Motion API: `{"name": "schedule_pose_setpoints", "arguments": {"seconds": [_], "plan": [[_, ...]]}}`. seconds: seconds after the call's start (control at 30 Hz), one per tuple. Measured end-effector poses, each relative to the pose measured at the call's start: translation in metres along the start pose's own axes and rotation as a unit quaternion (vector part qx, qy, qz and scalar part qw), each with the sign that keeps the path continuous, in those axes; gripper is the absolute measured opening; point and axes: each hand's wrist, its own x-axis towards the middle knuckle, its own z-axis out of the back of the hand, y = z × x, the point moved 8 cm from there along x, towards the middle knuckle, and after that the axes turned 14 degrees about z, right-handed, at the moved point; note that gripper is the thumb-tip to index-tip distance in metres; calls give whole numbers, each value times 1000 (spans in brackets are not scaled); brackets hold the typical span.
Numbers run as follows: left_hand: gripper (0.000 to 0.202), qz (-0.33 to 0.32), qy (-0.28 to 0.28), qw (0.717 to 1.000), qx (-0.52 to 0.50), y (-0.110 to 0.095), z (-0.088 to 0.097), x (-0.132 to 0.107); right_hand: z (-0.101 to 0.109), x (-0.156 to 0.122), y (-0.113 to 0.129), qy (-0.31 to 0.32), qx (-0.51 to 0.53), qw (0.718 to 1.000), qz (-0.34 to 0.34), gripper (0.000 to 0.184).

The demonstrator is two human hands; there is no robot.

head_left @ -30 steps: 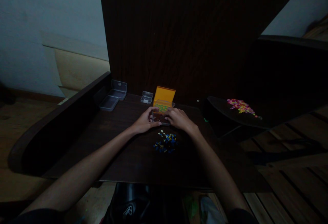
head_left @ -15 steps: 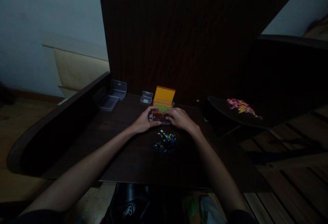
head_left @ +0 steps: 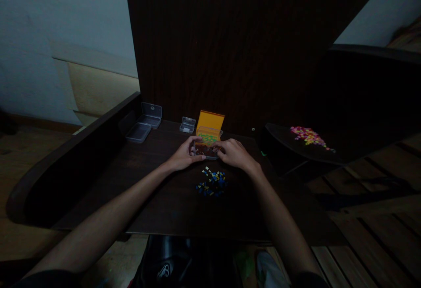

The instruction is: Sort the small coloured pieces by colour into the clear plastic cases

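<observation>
My left hand [head_left: 184, 153] grips the left side of a clear plastic box [head_left: 210, 158], thumb along its near edge. Small light bits lie inside the box. Over its right side are the bent, pinched fingers of my right hand [head_left: 233, 152]; whatever is between the fingertips is too small to make out. Just behind the box stands an orange case [head_left: 211, 121] with its lid raised, and small green pieces [head_left: 208, 138] show in front of that lid. Nearer to me, a loose pile of blue, yellow and white pieces [head_left: 212, 182] lies on the dark table [head_left: 158, 209].
Opened clear boxes, one larger [head_left: 139, 132] and one small [head_left: 187, 124], stand at the back left. On a dark ledge to the right is a pile of pink and yellow pieces [head_left: 309, 136]. A raised wooden side [head_left: 75, 158] borders the table's left.
My right hand has shifted slightly right on the box, its fingers still bent. My left hand keeps its hold, and the view has moved a little.
</observation>
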Motion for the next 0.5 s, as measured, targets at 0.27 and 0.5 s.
{"name": "schedule_pose_setpoints", "arguments": {"seconds": [0.27,0.5], "plan": [[68,8,2,1000,2,2,0,2,-3,0,-1,-9,5,1000,4,36],[67,-4,16,1000,-18,0,-1,1,4,-7,30,-57,91,990,94,25]]}}
